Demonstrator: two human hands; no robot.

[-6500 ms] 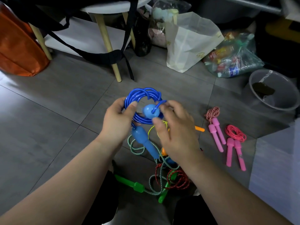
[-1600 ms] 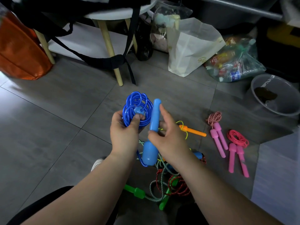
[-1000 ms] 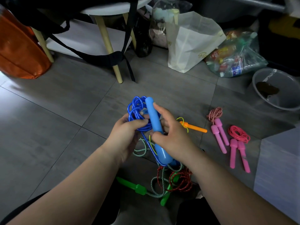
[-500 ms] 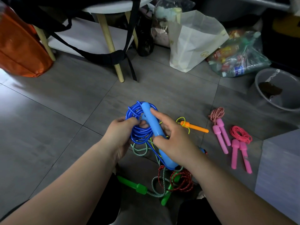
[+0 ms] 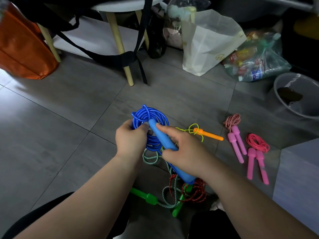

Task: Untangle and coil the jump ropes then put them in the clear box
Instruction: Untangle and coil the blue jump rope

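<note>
1. My left hand (image 5: 130, 141) grips the blue coil (image 5: 151, 116), fingers curled round its strands. I hold it up over the tangled ropes (image 5: 172, 192) on the floor.
2. My right hand (image 5: 183, 152) holds the blue handle (image 5: 162, 137), forefinger laid along it. The handle slants across the coil.
3. I judge the step to be securing the bundle. A firm left pinch stops the springy loops fanning out, and the handle should press snug against them.
4. The bundle should be lifted clear of the tangle, or it may snag.
5. The pale box (image 5: 296, 178) at my right is probably the destination, and the coiled pink ropes (image 5: 237, 140) lie beside it.
</note>
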